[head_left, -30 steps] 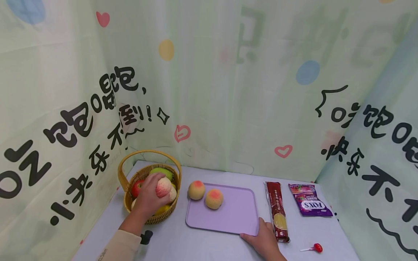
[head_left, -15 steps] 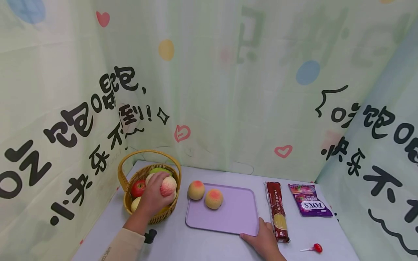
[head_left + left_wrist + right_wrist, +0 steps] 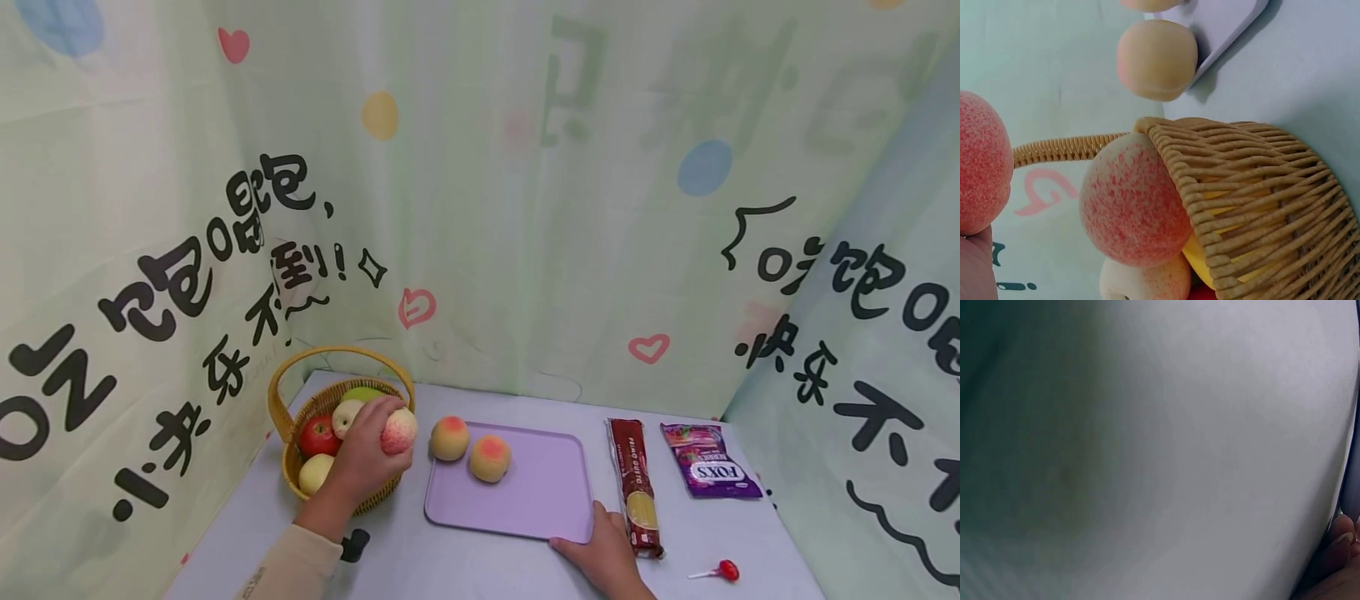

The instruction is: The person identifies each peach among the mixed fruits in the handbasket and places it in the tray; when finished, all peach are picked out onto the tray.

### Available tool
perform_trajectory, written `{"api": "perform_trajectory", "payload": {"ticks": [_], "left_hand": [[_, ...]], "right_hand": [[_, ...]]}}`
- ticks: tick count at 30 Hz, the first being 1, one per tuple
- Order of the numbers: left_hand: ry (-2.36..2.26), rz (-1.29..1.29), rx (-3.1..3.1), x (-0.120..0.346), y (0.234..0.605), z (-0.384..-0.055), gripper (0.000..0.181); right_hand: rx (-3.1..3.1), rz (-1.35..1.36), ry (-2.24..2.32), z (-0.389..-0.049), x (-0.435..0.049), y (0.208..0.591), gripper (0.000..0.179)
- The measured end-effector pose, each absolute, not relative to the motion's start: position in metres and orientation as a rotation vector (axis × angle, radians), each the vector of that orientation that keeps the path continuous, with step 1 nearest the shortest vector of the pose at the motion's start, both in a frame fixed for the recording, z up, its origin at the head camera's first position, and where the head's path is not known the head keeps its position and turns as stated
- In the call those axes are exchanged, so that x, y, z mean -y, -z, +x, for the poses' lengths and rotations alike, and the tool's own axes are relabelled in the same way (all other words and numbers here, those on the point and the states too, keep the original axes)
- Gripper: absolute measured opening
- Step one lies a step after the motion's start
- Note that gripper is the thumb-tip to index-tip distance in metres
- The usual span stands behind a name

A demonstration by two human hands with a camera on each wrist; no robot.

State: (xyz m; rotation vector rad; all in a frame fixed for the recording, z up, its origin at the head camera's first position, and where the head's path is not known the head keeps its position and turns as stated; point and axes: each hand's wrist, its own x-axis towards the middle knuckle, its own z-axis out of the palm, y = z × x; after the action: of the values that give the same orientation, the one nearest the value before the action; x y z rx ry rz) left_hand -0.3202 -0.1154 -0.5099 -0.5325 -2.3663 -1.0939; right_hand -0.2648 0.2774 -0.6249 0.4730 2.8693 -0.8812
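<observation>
My left hand (image 3: 367,450) grips a speckled pink peach (image 3: 399,431) above the right rim of a wicker basket (image 3: 341,351). In the left wrist view the held peach (image 3: 982,162) is at the left edge, apart from another speckled peach (image 3: 1135,203) in the basket. A red apple (image 3: 319,436), pale round fruits and a green fruit (image 3: 366,392) also lie in the basket. My right hand (image 3: 603,554) holds the near right corner of a lilac tray (image 3: 532,492), thumb along its front edge. Two yellow-orange peaches (image 3: 491,458) are at the tray's left side.
Right of the tray lies a long dark-red snack packet (image 3: 634,487). Beyond it are a purple Fox's bag (image 3: 711,462) and a red lollipop (image 3: 727,571). Printed curtains (image 3: 480,208) enclose the white table at the back and sides.
My left hand has moved right with the speckled peach, from over the basket's middle to its right rim, uncovering pale fruits. The right hand and tray have stayed put.
</observation>
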Motion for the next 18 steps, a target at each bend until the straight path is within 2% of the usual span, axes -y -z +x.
{"api": "perform_trajectory", "payload": {"ticks": [18], "left_hand": [[1.114, -0.563, 2.379, 0.103, 0.508, -0.320, 0.066]], "right_hand": [[-2.881, 0.454, 0.880, -0.265, -0.277, 0.625, 0.136]]}}
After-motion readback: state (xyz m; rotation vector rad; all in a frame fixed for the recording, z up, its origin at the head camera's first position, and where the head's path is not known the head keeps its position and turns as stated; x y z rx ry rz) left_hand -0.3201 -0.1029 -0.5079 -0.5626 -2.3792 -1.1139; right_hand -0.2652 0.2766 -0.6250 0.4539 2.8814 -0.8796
